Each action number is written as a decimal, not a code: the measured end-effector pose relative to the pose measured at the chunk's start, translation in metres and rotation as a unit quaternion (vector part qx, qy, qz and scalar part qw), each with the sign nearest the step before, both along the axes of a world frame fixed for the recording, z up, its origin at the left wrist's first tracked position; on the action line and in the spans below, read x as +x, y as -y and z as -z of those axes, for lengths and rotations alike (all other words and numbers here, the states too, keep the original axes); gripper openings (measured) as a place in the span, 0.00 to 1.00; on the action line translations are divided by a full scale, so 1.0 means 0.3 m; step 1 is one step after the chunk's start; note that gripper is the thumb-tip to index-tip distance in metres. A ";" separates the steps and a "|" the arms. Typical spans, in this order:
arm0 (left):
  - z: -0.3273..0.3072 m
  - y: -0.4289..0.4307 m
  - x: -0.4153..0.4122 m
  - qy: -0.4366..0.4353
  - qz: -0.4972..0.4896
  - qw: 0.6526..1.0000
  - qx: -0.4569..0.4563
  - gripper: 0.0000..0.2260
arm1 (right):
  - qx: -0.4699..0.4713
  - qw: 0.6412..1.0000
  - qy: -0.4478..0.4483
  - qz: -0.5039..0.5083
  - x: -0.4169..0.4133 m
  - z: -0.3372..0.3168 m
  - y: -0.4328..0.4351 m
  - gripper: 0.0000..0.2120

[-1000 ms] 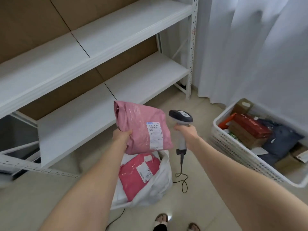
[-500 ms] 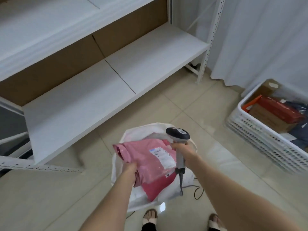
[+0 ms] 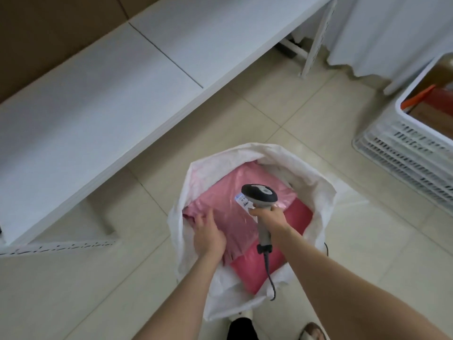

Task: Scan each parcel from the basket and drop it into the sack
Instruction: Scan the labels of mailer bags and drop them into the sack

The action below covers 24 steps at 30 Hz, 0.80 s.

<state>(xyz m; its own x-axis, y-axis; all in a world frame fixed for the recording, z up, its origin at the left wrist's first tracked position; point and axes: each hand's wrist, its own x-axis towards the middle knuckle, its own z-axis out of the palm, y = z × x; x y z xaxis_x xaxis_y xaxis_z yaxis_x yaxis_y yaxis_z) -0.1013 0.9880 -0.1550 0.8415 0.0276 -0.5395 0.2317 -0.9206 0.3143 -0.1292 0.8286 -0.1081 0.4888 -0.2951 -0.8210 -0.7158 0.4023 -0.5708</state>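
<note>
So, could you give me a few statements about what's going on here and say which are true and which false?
1. The light pink parcel lies inside the white sack. True.
2. The right hand holds a pen. False: it grips a barcode scanner.
3. The left hand rests on the light pink parcel. True.
4. The basket stands on the shelf. False: it stands on the floor, at the right.

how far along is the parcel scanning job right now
Done: a dark pink parcel lies in the sack. In hand: the left hand rests on a light pink parcel atop it; the right hand grips the scanner. Left: boxes in the basket.
</note>
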 end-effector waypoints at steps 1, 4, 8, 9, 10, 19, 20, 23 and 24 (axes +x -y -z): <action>0.017 0.013 0.010 -0.018 0.083 0.996 -0.005 0.30 | 0.011 1.000 0.002 -0.006 -0.002 0.025 -0.004 0.05; 0.077 0.046 0.051 -0.194 0.218 0.956 0.002 0.31 | 0.015 1.000 0.006 -0.008 -0.025 0.073 0.002 0.05; 0.053 0.096 0.053 -0.203 0.181 0.962 0.009 0.23 | 0.034 0.998 0.013 0.055 -0.091 0.047 0.065 0.06; 0.019 0.115 0.050 -0.184 0.164 0.969 0.009 0.20 | 0.048 0.996 0.018 0.070 -0.110 0.024 0.087 0.06; -0.025 0.143 0.051 -0.164 0.153 0.974 0.011 0.18 | 0.056 0.995 0.021 0.077 -0.130 -0.007 0.111 0.06; -0.571 0.615 -0.023 -0.065 0.218 0.973 -0.023 0.17 | 0.025 0.985 0.097 0.138 -0.361 -0.488 0.468 0.04; -0.646 0.688 -0.045 -0.053 0.222 0.973 -0.028 0.17 | 0.022 0.982 0.105 0.152 -0.400 -0.550 0.522 0.03; -0.824 0.896 -0.116 -0.030 0.228 0.972 -0.050 0.18 | 0.009 0.973 0.133 0.188 -0.533 -0.723 0.681 0.03; -0.874 0.963 -0.143 -0.023 0.238 0.969 -0.055 0.18 | 0.005 0.970 0.140 0.200 -0.578 -0.777 0.733 0.03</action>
<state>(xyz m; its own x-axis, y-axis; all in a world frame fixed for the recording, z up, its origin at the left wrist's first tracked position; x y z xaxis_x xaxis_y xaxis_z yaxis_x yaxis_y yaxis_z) -0.1441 0.6990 0.1072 0.7195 -0.4180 -0.5546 -0.1948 -0.8880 0.4165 -0.3026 0.6087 0.1250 0.5410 -0.4997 -0.6765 -0.3186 0.6227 -0.7147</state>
